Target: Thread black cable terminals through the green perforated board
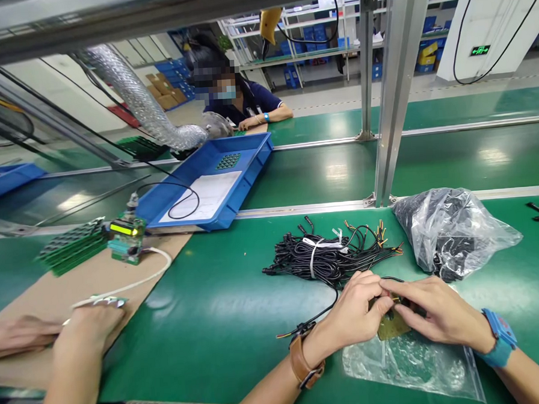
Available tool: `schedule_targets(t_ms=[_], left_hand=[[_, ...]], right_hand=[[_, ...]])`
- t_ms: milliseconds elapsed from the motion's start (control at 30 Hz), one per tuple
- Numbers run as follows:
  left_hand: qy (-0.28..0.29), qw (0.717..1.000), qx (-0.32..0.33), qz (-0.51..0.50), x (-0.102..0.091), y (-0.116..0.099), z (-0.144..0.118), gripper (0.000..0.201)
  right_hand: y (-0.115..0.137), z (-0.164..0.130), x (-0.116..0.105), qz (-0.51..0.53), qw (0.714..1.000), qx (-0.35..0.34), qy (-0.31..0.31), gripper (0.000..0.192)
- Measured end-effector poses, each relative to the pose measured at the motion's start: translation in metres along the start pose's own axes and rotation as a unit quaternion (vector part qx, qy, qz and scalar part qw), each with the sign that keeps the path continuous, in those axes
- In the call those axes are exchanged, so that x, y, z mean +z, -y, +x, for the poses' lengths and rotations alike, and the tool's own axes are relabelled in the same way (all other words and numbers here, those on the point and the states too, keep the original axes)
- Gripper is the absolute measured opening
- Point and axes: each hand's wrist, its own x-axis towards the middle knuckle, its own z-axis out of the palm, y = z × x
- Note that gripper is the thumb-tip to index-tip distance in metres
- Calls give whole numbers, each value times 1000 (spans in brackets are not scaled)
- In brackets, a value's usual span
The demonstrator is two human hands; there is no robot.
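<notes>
Both hands meet close together over the green bench, fingers pinched. My left hand [363, 305] and my right hand [438, 311] grip a thin black cable; its yellowish wire end shows between the fingertips, and most of it is hidden by them. Right below the fingers lies a small olive-yellow plate [393, 328]. Under the hands is a clear plastic bag [413, 366], spread flat. Just beyond my left hand sits a tied bundle of black cables [317, 257] with bare coloured wire ends. A single cable [318, 316] trails beside my left wrist.
Behind my right hand stands a plastic bag of black parts [456, 228]. A blue tray [224, 204] holds paper and a circuit board. To the left, a co-worker's hands [93, 323] rest near a lit test board [126, 233]. A metal post [394, 93] rises ahead.
</notes>
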Motion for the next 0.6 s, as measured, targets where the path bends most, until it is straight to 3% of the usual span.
schedule_targets(t_ms=[167,300,433,600], left_hand=[[11,1000,-4,-2,-1,1,-1,23],[-25,1000,1,-17,-1,-2,-2,4],[-102,995,16,-18,5,-5,-3,3],[-172,982,75,16,10,1,-3,9]], right_hand=[[-6,0,6,-59,998,-14,-13,20],[-6,-1,9,-39,998,3,-49,15],[0,1,13,56,992,87,-78,16],[-2,0,14,181,961,196,-68,21]])
